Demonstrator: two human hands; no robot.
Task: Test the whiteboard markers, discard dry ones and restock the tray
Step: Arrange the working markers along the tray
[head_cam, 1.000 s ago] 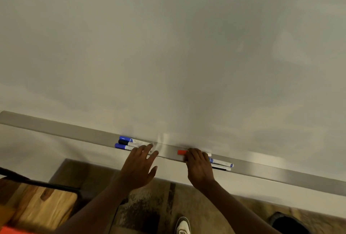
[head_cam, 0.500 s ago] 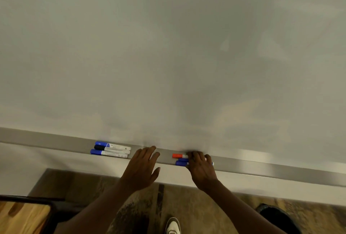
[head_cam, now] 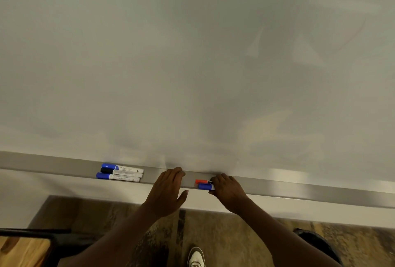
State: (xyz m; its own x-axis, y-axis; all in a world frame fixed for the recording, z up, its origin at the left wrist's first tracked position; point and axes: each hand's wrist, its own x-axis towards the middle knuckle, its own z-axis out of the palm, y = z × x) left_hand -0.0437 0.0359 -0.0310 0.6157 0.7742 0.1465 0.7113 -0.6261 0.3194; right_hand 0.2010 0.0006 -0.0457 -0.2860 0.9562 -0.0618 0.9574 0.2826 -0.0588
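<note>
Currently, the left hand [head_cam: 168, 189] lies flat with its fingers straight and close together. Its fingertips rest on the grey tray [head_cam: 53, 165] at the foot of the whiteboard [head_cam: 192, 63], and it holds nothing. Just to its right, the right hand [head_cam: 229, 191] curls its fingers over a marker bundle [head_cam: 204, 186] lying in the tray. A red cap and a blue cap protrude from the bundle toward the left hand; the barrels are hidden under the fingers. Further left of the left hand, apart from it, three capped markers [head_cam: 121, 173] lie side by side in the tray: blue, black, blue. Below the hands are the floor [head_cam: 235, 236], a shoe [head_cam: 195, 256] and, outside the left forearm, a wooden bench [head_cam: 23, 251] corner.
</note>
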